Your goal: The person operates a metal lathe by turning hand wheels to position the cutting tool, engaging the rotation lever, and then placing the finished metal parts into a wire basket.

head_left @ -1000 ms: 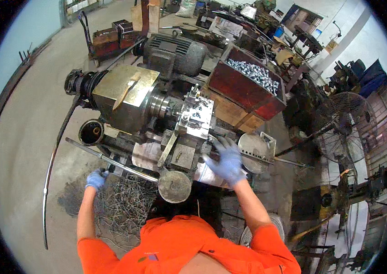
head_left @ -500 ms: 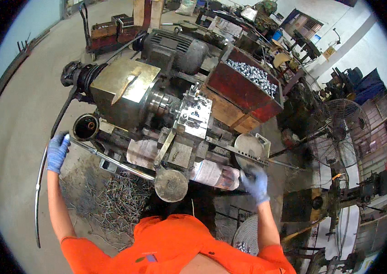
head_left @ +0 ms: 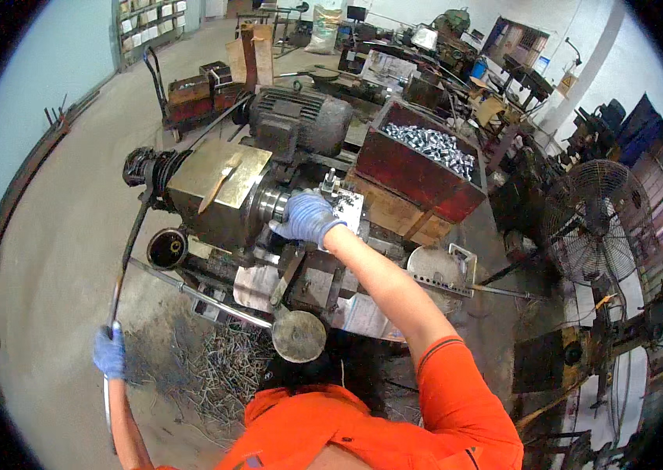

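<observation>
My left hand point(head_left: 110, 351), in a blue glove, is closed round a long lever point(head_left: 118, 294) that slants down from the left end of a lathe-like machine. My right hand point(head_left: 308, 217), gloved alike, reaches over the machine to the bright metal spindle point(head_left: 270, 202). Its fingers are curled at the spindle's front, and what they hold, if anything, is hidden. Beside that hand lies a metal tool slide point(head_left: 349, 207) with dark chips on it. A shiny bar point(head_left: 214, 299) runs to a round disc point(head_left: 299, 336) in front of me.
Behind the machine stands a red box point(head_left: 417, 168) of small metal parts. A brush point(head_left: 216, 190) lies on the headstock cover point(head_left: 241, 172). Metal shavings point(head_left: 226, 364) cover the floor by my left arm. A large fan point(head_left: 598, 223) stands at the right.
My right hand has moved from the front right of the machine up to the spindle. My left hand has gone lower along the lever. The view has shifted slightly.
</observation>
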Demonstrator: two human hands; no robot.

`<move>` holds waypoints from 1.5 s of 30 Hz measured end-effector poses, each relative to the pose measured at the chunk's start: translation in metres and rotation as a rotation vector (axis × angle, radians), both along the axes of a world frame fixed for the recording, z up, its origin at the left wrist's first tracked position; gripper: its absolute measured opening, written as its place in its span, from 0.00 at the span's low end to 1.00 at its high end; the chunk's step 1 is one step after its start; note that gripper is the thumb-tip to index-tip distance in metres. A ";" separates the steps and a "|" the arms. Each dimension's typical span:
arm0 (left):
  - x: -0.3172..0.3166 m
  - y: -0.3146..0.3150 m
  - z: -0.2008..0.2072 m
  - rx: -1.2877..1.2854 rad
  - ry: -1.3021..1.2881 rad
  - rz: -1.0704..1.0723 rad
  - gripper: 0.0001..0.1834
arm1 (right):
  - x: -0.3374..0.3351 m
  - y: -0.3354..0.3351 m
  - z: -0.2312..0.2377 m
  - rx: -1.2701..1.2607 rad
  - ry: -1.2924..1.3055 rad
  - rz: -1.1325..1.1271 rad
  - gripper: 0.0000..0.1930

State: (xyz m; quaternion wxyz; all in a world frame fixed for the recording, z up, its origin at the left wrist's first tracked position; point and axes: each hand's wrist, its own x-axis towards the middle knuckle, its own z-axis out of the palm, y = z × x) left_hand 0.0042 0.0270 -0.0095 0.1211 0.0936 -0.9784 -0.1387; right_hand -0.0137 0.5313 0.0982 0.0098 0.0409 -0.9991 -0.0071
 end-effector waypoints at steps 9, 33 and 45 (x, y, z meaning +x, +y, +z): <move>0.014 0.055 0.011 -0.038 -0.067 -0.019 0.23 | -0.004 0.002 -0.012 -0.061 0.011 -0.090 0.27; -0.095 0.287 0.088 0.022 0.601 -0.744 0.21 | 0.212 0.033 0.003 -0.525 0.534 -0.207 0.15; -0.025 0.363 0.064 0.272 0.465 -1.070 0.12 | 0.332 0.053 -0.076 -0.651 0.520 -0.588 0.10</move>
